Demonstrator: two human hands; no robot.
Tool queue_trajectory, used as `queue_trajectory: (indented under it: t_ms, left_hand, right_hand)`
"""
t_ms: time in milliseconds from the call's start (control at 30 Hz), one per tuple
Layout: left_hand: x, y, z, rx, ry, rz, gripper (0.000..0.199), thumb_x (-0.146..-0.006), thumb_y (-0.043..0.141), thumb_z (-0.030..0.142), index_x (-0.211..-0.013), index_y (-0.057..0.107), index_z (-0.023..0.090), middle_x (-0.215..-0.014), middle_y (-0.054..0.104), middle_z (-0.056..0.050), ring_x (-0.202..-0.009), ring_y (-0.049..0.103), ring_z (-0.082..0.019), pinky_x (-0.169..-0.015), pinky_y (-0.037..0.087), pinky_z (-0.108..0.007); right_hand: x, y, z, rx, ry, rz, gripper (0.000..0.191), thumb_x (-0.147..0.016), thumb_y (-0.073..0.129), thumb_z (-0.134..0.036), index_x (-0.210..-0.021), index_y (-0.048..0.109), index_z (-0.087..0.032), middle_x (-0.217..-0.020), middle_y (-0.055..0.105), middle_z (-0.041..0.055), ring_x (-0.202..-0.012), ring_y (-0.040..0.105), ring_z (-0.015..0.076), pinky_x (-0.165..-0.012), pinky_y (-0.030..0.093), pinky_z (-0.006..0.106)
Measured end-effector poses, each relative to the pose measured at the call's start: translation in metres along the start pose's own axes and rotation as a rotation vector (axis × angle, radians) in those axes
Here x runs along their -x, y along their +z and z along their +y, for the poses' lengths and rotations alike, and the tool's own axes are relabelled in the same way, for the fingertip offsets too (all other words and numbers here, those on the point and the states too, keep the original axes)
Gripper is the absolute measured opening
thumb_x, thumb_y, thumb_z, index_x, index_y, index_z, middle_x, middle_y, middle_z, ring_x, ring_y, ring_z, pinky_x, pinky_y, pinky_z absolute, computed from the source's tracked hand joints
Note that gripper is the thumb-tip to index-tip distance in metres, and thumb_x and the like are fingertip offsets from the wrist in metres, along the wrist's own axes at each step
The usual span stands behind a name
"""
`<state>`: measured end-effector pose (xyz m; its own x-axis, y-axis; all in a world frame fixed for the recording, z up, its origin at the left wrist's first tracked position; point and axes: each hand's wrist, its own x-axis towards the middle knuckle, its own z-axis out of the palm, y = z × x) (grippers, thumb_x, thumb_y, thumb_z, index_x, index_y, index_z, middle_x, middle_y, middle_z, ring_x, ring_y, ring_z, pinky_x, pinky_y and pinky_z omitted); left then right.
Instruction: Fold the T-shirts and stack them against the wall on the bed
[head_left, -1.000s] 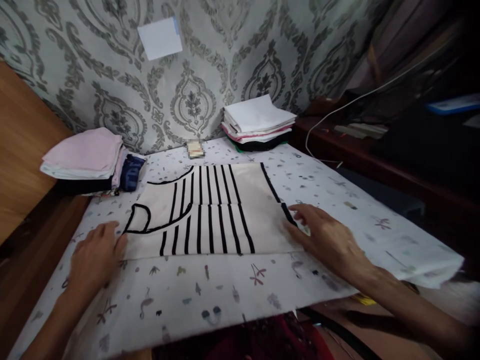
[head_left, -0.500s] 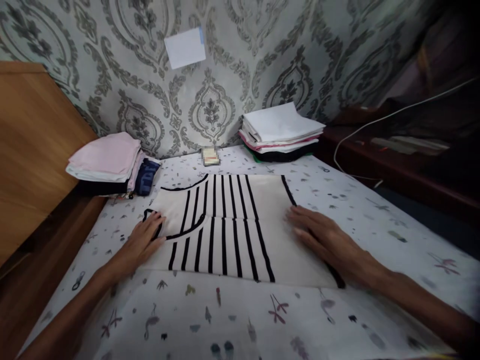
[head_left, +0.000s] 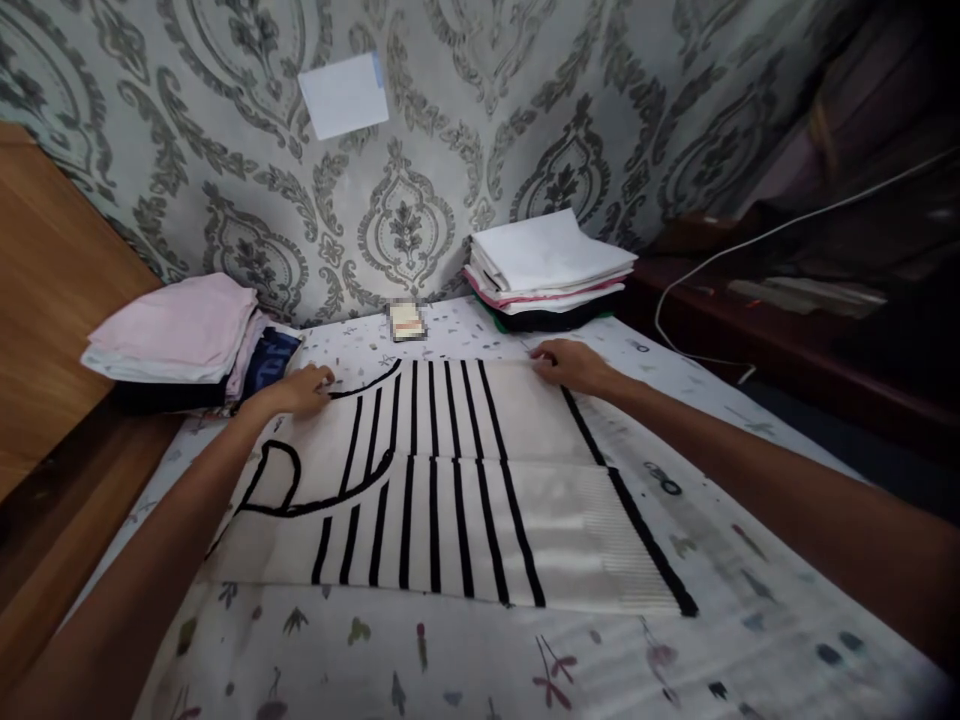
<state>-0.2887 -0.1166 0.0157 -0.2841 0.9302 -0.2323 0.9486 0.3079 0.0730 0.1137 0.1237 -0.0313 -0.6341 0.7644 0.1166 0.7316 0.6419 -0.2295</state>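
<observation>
A cream knitted garment with black stripes and black trim (head_left: 450,490) lies flat across the middle of the white-clothed worktop patterned with small printed leaves and flowers (head_left: 322,660). Its stripes run from the far edge to the near edge, shifting slightly where a crease crosses the fabric. Curved black trim lies towards the left end, and a straight black border finishes the right end beside a ribbed band.

The left hand (head_left: 301,388) is at the garment's far left part, by the curved black edge, with its fingers bent and close together. The right hand (head_left: 571,365) is at the far right corner, fingers curled at the cloth's edge. Whether either hand pinches the fabric or only rests on it, I cannot tell.

Just beyond the left hand is a folded clothes stack with pale pink on top and white, black and navy below (head_left: 176,335). Beyond the right hand, near the wall, sits a folded clothes stack topped with white, over pink, black and green layers (head_left: 551,265). Between the two stacks is a small cream block, too blurred to identify (head_left: 407,322). A white rectangular sheet (head_left: 345,97) is on the grey-patterned wall (head_left: 409,215), and a thin white cable (head_left: 664,300) loops down at right
</observation>
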Motion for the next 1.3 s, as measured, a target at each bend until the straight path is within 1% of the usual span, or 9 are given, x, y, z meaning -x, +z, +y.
queue_trajectory:
  t_ms: [100,200,267,433,600,767,1000,1200,1300]
  left_hand:
    - [0.01,-0.009,-0.005,-0.011,-0.023,-0.102,0.042,-0.07,0.057,0.027,-0.111,0.064,0.018,-0.091,0.07,-0.004,-0.08,0.065,-0.021,-0.071,0.049,-0.028]
    - [0.022,-0.013,0.001,-0.051,-0.022,-0.1,0.025,-0.07,0.056,0.023,-0.093,0.065,0.019,-0.084,0.069,-0.003,-0.081,0.064,-0.022,-0.071,0.046,-0.028]
    - [0.036,-0.01,0.004,-0.083,-0.008,-0.035,0.021,-0.073,0.053,0.02,-0.092,0.063,0.019,-0.092,0.068,-0.006,-0.092,0.062,-0.025,-0.08,0.046,-0.031]
    - [0.089,0.018,0.001,-0.269,0.112,0.325,0.021,-0.084,0.048,0.017,-0.1,0.06,0.02,-0.107,0.063,-0.013,-0.109,0.055,-0.031,-0.096,0.043,-0.042]
    - [0.112,0.043,-0.004,-0.325,0.112,0.352,0.025,-0.081,0.047,0.009,-0.099,0.062,0.02,-0.107,0.062,-0.014,-0.108,0.055,-0.031,-0.093,0.045,-0.043]
    - [0.114,0.035,0.011,-0.316,0.134,0.344,0.034,-0.084,0.047,0.01,-0.113,0.062,0.02,-0.114,0.061,-0.014,-0.112,0.054,-0.032,-0.093,0.044,-0.045]
    - [0.116,0.037,0.073,-0.282,0.435,0.276,0.041,-0.09,0.044,0.012,-0.128,0.054,0.021,-0.125,0.06,-0.012,-0.116,0.052,-0.028,-0.098,0.042,-0.04]
    - [0.088,0.034,0.093,-0.464,0.281,0.261,0.039,-0.085,0.04,0.001,-0.111,0.062,0.021,-0.113,0.064,-0.011,-0.113,0.056,-0.028,-0.083,0.049,-0.037]
    - [0.072,0.031,0.091,-0.439,0.2,0.317,0.042,-0.085,0.039,0.001,-0.115,0.061,0.02,-0.116,0.064,-0.012,-0.115,0.055,-0.029,-0.075,0.052,-0.037]
  right_hand:
    - [-0.003,-0.006,-0.004,-0.141,0.042,-0.022,0.018,-0.072,0.06,-0.023,-0.084,0.072,-0.018,-0.078,0.072,0.0043,-0.076,0.065,0.0214,-0.066,0.047,0.029]
    - [0.006,-0.015,-0.015,-0.265,0.07,0.053,0.013,-0.068,0.06,-0.021,-0.078,0.068,-0.018,-0.071,0.069,0.0023,-0.07,0.062,0.0193,-0.063,0.044,0.028]
    - [0.024,-0.025,-0.023,-0.314,0.034,0.131,0.011,-0.069,0.058,-0.022,-0.076,0.066,-0.02,-0.072,0.068,0.0025,-0.072,0.062,0.0196,-0.065,0.045,0.029]
    - [0.105,-0.044,-0.036,-0.269,-0.259,0.25,0.013,-0.078,0.052,-0.024,-0.083,0.064,-0.023,-0.092,0.071,0.0074,-0.087,0.064,0.0245,-0.079,0.05,0.036]
    - [0.156,-0.022,-0.033,-0.185,-0.366,0.137,0.02,-0.085,0.043,-0.024,-0.08,0.063,-0.024,-0.094,0.07,0.0104,-0.092,0.065,0.0281,-0.082,0.052,0.043]
    - [0.158,-0.007,-0.026,-0.151,-0.275,0.15,0.023,-0.083,0.045,-0.021,-0.095,0.065,-0.023,-0.101,0.069,0.0109,-0.099,0.064,0.029,-0.083,0.053,0.043]
    - [0.15,-0.015,-0.023,-0.129,-0.17,0.108,0.045,-0.08,0.052,-0.021,-0.124,0.065,-0.022,-0.122,0.065,0.0115,-0.096,0.067,0.0284,-0.075,0.056,0.039]
    - [0.127,-0.013,-0.026,-0.396,-0.108,0.205,0.031,-0.075,0.059,-0.015,-0.101,0.075,-0.021,-0.115,0.071,0.0081,-0.101,0.068,0.0264,-0.089,0.053,0.039]
    - [0.113,-0.006,-0.025,-0.716,0.031,0.213,0.026,-0.076,0.062,-0.025,-0.098,0.074,-0.018,-0.093,0.074,0.0068,-0.079,0.069,0.0222,-0.073,0.055,0.035]
